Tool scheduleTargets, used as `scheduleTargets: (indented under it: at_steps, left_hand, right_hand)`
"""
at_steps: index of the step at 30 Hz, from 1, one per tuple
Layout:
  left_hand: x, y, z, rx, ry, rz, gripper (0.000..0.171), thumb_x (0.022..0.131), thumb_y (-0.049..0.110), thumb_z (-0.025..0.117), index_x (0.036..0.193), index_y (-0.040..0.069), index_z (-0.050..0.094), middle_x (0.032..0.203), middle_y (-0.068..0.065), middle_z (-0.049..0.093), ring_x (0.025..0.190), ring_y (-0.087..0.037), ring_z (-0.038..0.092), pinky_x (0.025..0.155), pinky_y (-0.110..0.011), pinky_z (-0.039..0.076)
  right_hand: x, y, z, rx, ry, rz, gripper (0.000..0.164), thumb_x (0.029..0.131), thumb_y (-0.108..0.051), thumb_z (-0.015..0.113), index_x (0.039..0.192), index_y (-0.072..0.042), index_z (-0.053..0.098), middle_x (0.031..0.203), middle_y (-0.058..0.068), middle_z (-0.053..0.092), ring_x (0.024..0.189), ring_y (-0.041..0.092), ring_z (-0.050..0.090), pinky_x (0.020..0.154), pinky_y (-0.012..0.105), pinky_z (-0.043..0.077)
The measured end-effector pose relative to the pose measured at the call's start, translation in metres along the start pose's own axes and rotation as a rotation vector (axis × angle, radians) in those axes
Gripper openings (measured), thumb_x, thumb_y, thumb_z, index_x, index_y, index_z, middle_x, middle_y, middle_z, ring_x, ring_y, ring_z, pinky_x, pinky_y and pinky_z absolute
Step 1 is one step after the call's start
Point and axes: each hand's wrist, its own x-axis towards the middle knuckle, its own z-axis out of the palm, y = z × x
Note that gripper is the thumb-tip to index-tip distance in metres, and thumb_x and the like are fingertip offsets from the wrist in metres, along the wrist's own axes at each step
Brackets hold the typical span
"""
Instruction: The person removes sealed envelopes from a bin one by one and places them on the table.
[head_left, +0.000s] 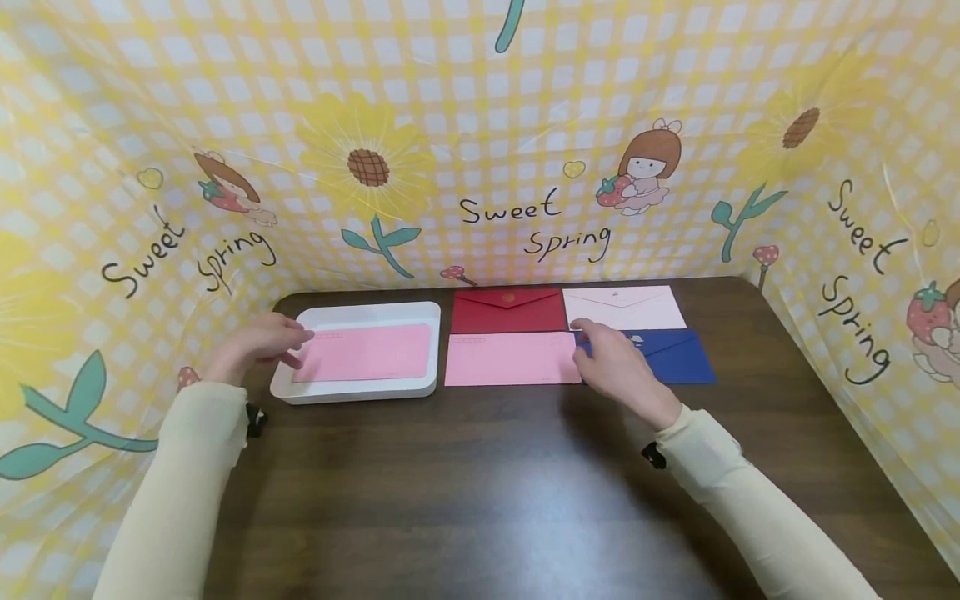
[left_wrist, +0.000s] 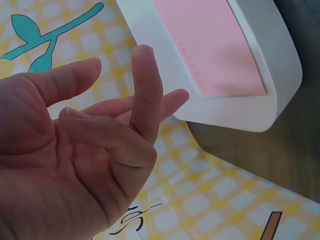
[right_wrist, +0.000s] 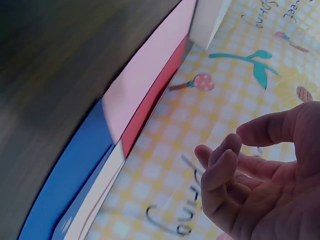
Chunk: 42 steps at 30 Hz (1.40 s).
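A white tray (head_left: 360, 392) on the left holds a pink envelope (head_left: 367, 354) lying flat. By the tray's left edge is my left hand (head_left: 262, 340), its fingers loosely bent with nothing between them in the left wrist view. My right hand (head_left: 618, 367) hovers where a second pink envelope (head_left: 510, 358) meets a blue envelope (head_left: 682, 360), covering part of both. Its fingers hang loosely curled, and they hold nothing in the right wrist view. Behind these two lie a red envelope (head_left: 506, 318) and a pale pink envelope (head_left: 630, 307), flaps facing up.
The dark wooden table (head_left: 420, 492) stretches toward me in front of the tray and envelopes. A yellow checked cloth (head_left: 480, 150) with printed flowers and lettering stands as a wall behind and at both sides, close to the table's back edge.
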Motion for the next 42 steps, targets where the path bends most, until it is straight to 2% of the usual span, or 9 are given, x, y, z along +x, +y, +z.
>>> scheduleTargets:
  at_steps: [9, 13, 16, 20, 27, 32, 36, 39, 42]
  left_hand:
    - [0.014, -0.006, 0.012, -0.048, -0.031, -0.040, 0.038, 0.109, 0.018, 0.052, 0.125, -0.016, 0.054, 0.078, -0.009, 0.047, 0.075, -0.018, 0.075, 0.053, -0.020, 0.041]
    - [0.017, -0.008, 0.017, -0.046, -0.043, -0.044, 0.029, 0.110, 0.020, 0.051, 0.105, -0.008, 0.059, 0.069, -0.002, 0.041, 0.073, -0.017, 0.074, 0.053, -0.021, 0.040]
    - [0.017, -0.005, 0.017, -0.047, -0.047, -0.050, 0.029, 0.110, 0.020, 0.051, 0.104, -0.007, 0.060, 0.066, 0.000, 0.039, 0.073, -0.017, 0.074, 0.053, -0.021, 0.039]
    - [0.017, -0.003, 0.016, -0.057, -0.060, -0.060, 0.047, 0.110, 0.021, 0.050, 0.133, -0.020, 0.050, 0.078, -0.005, 0.042, 0.074, -0.017, 0.074, 0.054, -0.020, 0.040]
    - [0.021, -0.011, 0.017, -0.121, -0.095, -0.105, 0.035, 0.110, 0.024, 0.050, 0.118, -0.011, 0.052, 0.095, -0.012, 0.050, 0.077, -0.015, 0.071, 0.059, -0.022, 0.044]
    - [0.022, -0.017, 0.020, -0.135, -0.121, -0.104, 0.044, 0.111, 0.023, 0.049, 0.134, -0.014, 0.047, 0.113, -0.023, 0.053, 0.077, -0.014, 0.070, 0.063, -0.024, 0.046]
    - [0.020, -0.017, 0.021, -0.137, -0.131, -0.094, 0.052, 0.111, 0.023, 0.049, 0.142, -0.018, 0.040, 0.114, -0.025, 0.053, 0.075, -0.013, 0.071, 0.063, -0.023, 0.048]
    - [0.019, -0.016, 0.022, -0.150, -0.148, -0.086, 0.056, 0.111, 0.023, 0.048, 0.146, -0.019, 0.034, 0.119, -0.029, 0.051, 0.075, -0.013, 0.071, 0.065, -0.023, 0.050]
    - [0.019, -0.015, 0.022, -0.166, -0.167, -0.089, 0.060, 0.112, 0.024, 0.047, 0.150, -0.019, 0.029, 0.124, -0.033, 0.049, 0.077, -0.014, 0.071, 0.067, -0.024, 0.052]
  right_hand:
    - [0.025, -0.034, 0.026, 0.039, -0.144, -0.021, 0.049, 0.100, -0.012, 0.056, 0.148, -0.001, 0.054, 0.131, 0.021, 0.067, 0.110, 0.034, 0.066, 0.092, 0.051, 0.055]
    - [0.036, -0.046, 0.040, 0.068, -0.197, -0.047, 0.050, 0.101, -0.013, 0.057, 0.150, -0.003, 0.054, 0.133, 0.020, 0.066, 0.116, 0.032, 0.065, 0.096, 0.050, 0.054]
    - [0.044, -0.058, 0.050, 0.104, -0.215, -0.065, 0.051, 0.101, -0.012, 0.058, 0.150, -0.003, 0.054, 0.135, 0.020, 0.066, 0.119, 0.032, 0.064, 0.100, 0.049, 0.052]
    - [0.053, -0.078, 0.060, 0.167, -0.243, -0.104, 0.052, 0.100, -0.010, 0.059, 0.151, -0.002, 0.052, 0.138, 0.020, 0.064, 0.124, 0.033, 0.062, 0.104, 0.049, 0.051]
    - [0.065, -0.107, 0.085, 0.228, -0.317, -0.172, 0.051, 0.102, -0.009, 0.058, 0.152, -0.001, 0.050, 0.145, 0.020, 0.059, 0.130, 0.030, 0.058, 0.110, 0.045, 0.046]
    - [0.071, -0.123, 0.101, 0.278, -0.379, -0.190, 0.052, 0.104, -0.008, 0.055, 0.155, -0.001, 0.046, 0.146, 0.020, 0.057, 0.103, 0.026, 0.068, 0.092, 0.037, 0.055]
    - [0.073, -0.131, 0.111, 0.315, -0.456, -0.176, 0.055, 0.104, -0.008, 0.055, 0.158, -0.005, 0.043, 0.109, 0.018, 0.070, 0.070, 0.022, 0.065, 0.065, 0.034, 0.056]
    - [0.074, -0.134, 0.120, 0.334, -0.501, -0.140, 0.057, 0.104, -0.009, 0.054, 0.160, -0.008, 0.040, 0.078, 0.013, 0.064, 0.057, 0.020, 0.059, 0.057, 0.038, 0.056]
    - [0.076, -0.136, 0.129, 0.346, -0.518, -0.093, 0.060, 0.103, -0.010, 0.055, 0.161, -0.008, 0.038, 0.079, 0.011, 0.062, 0.056, 0.018, 0.056, 0.057, 0.041, 0.058]
